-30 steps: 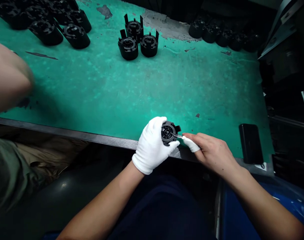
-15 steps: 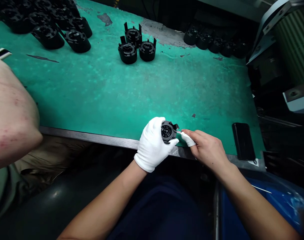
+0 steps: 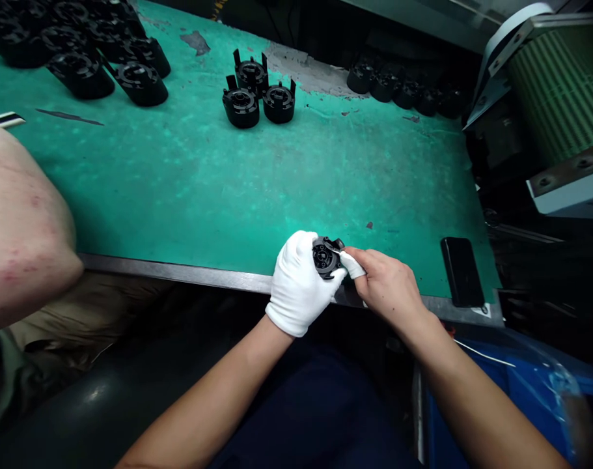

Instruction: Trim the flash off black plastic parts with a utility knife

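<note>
My left hand, in a white glove, is closed around a round black plastic part just above the table's front edge. The part's open face, with rings and small holes, is turned up toward me. My right hand is bare except for a white cover on the thumb. Its thumb and forefinger pinch a small blade whose shiny tip lies against the part's right rim. Most of the blade and its handle are hidden by the fingers.
Three black housings stand mid-table on the green mat. More stand at the back left and in a row at the back right. A black phone lies near the right edge. Another person's arm reaches in from the left.
My right hand has moved left, closer to the black part, and the blade tip now reaches over its rim. The left hand keeps its hold. The whole view has shifted slightly.
</note>
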Motion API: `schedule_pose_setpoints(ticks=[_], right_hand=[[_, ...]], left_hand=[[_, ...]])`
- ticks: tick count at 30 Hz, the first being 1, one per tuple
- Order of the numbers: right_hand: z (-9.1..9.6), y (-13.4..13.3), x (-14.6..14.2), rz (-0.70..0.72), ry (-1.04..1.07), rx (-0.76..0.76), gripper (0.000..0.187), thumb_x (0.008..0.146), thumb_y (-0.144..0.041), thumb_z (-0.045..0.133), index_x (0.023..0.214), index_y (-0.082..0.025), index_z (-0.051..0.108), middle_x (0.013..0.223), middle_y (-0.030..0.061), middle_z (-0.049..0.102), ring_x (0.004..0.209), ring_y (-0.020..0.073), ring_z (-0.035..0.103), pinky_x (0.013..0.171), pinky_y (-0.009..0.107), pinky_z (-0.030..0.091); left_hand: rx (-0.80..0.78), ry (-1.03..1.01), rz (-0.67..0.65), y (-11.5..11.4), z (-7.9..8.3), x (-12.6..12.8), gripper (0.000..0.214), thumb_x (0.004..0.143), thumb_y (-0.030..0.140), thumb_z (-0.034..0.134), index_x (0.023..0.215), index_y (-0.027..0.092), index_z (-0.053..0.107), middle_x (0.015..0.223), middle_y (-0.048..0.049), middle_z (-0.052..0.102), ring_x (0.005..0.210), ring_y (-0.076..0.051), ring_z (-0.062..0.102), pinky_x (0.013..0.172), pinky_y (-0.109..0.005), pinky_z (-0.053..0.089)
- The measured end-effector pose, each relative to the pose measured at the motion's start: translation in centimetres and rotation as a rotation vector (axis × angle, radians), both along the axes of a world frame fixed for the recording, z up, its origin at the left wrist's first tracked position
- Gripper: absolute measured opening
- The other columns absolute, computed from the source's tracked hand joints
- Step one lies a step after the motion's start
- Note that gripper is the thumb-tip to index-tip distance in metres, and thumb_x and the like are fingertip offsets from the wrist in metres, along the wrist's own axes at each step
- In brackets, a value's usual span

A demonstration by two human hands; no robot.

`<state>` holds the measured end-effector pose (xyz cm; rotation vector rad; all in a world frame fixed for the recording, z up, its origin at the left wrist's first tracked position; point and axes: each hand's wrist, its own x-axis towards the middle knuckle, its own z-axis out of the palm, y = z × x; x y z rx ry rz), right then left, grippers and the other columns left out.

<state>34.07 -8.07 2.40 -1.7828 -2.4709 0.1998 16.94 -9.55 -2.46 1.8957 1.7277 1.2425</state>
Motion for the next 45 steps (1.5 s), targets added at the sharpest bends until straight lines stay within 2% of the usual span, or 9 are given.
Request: schedule_pose_setpoints(ticks=[8, 14, 17, 22, 26, 30, 36, 42, 45], right_hand=[[0.0, -1.0, 1.1, 0.001, 0.163, -0.029, 0.033, 0.101, -0.029, 0.049, 0.128, -0.029, 0.067, 0.108, 0.0046, 0.075, 0.094, 0.0206, 0.070, 0.079, 0.030, 0.051], [0.1, -0.4, 0.7, -0.009, -0.021, -0.010, 0.036, 0.097, -0.024, 0.051, 0.127, -0.031, 0.067, 0.099, 0.0035, 0.075, 0.088, 0.0214, 0.070, 0.067, 0.029, 0.048], [0.0, -0.4, 0.9, -0.013, 0.019, -0.006, 0.034, 0.098, -0.025, 0.049, 0.125, -0.029, 0.068, 0.098, 0.0044, 0.076, 0.084, 0.0212, 0.071, 0.065, 0.028, 0.048], [0.2, -0.9, 2.9, 0.010, 0.143, -0.195, 0.028, 0.095, -0.025, 0.050, 0.116, -0.027, 0.069, 0.082, 0.0008, 0.077, 0.069, 0.0200, 0.071, 0.057, 0.028, 0.049], [0.5, -0.5, 3.7, 0.156, 0.266, -0.220, 0.032, 0.096, -0.022, 0.049, 0.121, -0.025, 0.069, 0.117, 0.0047, 0.076, 0.102, 0.0223, 0.073, 0.083, 0.032, 0.057], [0.8, 0.2, 3.6, 0.196, 0.269, -0.256, 0.035, 0.099, -0.025, 0.046, 0.127, -0.023, 0.069, 0.126, 0.0048, 0.073, 0.112, 0.0229, 0.070, 0.095, 0.036, 0.055], [1.3, 0.7, 3.4, 0.340, 0.131, -0.332, 0.045, 0.092, -0.014, 0.046, 0.132, -0.021, 0.065, 0.128, 0.0065, 0.071, 0.109, 0.0260, 0.071, 0.088, 0.037, 0.058], [1.4, 1.1, 3.5, 0.354, 0.068, -0.288, 0.049, 0.088, -0.012, 0.048, 0.134, -0.020, 0.063, 0.125, 0.0078, 0.073, 0.103, 0.0262, 0.072, 0.081, 0.036, 0.059], [1.6, 1.4, 3.4, 0.402, 0.053, -0.336, 0.051, 0.085, -0.009, 0.047, 0.132, -0.021, 0.063, 0.127, 0.0074, 0.072, 0.105, 0.0251, 0.072, 0.081, 0.033, 0.058]], left_hand=[[-0.018, -0.008, 0.015, -0.1, 0.1, 0.3, 0.062, 0.078, 0.043, 0.076, 0.124, 0.017, 0.044, 0.118, -0.0148, 0.056, 0.115, -0.033, 0.058, 0.098, -0.049, 0.051], [-0.011, 0.012, 0.034, 0.0, 0.0, 0.8, 0.062, 0.076, 0.040, 0.076, 0.123, 0.014, 0.045, 0.118, -0.0168, 0.056, 0.116, -0.034, 0.057, 0.099, -0.050, 0.050], [-0.013, 0.016, 0.042, 0.0, -0.1, 0.7, 0.067, 0.075, 0.041, 0.078, 0.126, 0.014, 0.045, 0.121, -0.0179, 0.056, 0.118, -0.035, 0.057, 0.101, -0.052, 0.050], [-0.093, -0.018, -0.175, 0.3, 0.4, -1.8, 0.085, 0.075, 0.038, 0.081, 0.143, 0.017, 0.035, 0.142, -0.0186, 0.050, 0.136, -0.034, 0.050, 0.114, -0.052, 0.043], [-0.106, -0.016, -0.275, 0.9, 0.7, -3.2, 0.089, 0.074, 0.038, 0.082, 0.146, 0.017, 0.033, 0.146, -0.0190, 0.048, 0.139, -0.033, 0.047, 0.118, -0.052, 0.041], [-0.130, -0.003, -0.277, 1.0, 0.8, -3.1, 0.088, 0.075, 0.037, 0.082, 0.145, 0.017, 0.034, 0.145, -0.0184, 0.049, 0.138, -0.032, 0.048, 0.118, -0.051, 0.041], [-0.159, 0.008, -0.305, 1.3, 0.9, -3.1, 0.088, 0.077, 0.049, 0.081, 0.145, 0.016, 0.035, 0.146, -0.0187, 0.050, 0.138, -0.031, 0.048, 0.118, -0.049, 0.042], [-0.187, -0.003, -0.342, 1.7, 1.1, -3.4, 0.087, 0.078, 0.046, 0.081, 0.145, 0.017, 0.035, 0.146, -0.0179, 0.050, 0.139, -0.031, 0.048, 0.118, -0.048, 0.041], [-0.207, -0.008, -0.416, 2.2, 1.4, -3.7, 0.083, 0.080, 0.047, 0.079, 0.145, 0.019, 0.035, 0.147, -0.0169, 0.050, 0.138, -0.031, 0.049, 0.117, -0.047, 0.042]])
